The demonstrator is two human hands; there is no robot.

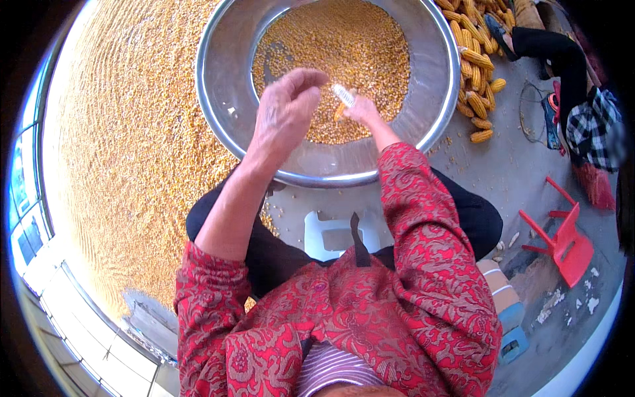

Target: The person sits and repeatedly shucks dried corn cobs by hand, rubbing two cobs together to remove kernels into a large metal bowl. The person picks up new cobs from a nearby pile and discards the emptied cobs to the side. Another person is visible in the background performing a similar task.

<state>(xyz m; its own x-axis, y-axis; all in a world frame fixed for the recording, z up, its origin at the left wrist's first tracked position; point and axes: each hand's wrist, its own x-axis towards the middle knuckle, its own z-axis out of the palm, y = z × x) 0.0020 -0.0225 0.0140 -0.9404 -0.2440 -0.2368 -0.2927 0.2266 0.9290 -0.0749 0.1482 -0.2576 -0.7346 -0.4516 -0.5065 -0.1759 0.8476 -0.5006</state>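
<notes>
A wide steel basin (429, 99) stands before me, with loose yellow corn kernels (347, 34) covering its bottom. My right hand (363, 110) is over the near right part of the kernels, closed around a partly shelled corn cob (343, 95); its bare end is whitish and points up and left. Some yellow kernels show beside the fingers. My left hand (290, 106) is raised over the basin's left side, slightly blurred, its fingers curled toward the cob. Its palm is hidden, so whether it holds anything cannot be told.
Kernels (134, 149) are spread over the floor at left. Unshelled corn cobs (476, 59) are piled right of the basin. Another person's black-clad leg (550, 42) is at the upper right. A red plastic stool (570, 248) lies tipped at right; a pale plastic stool (312, 233) is between my legs.
</notes>
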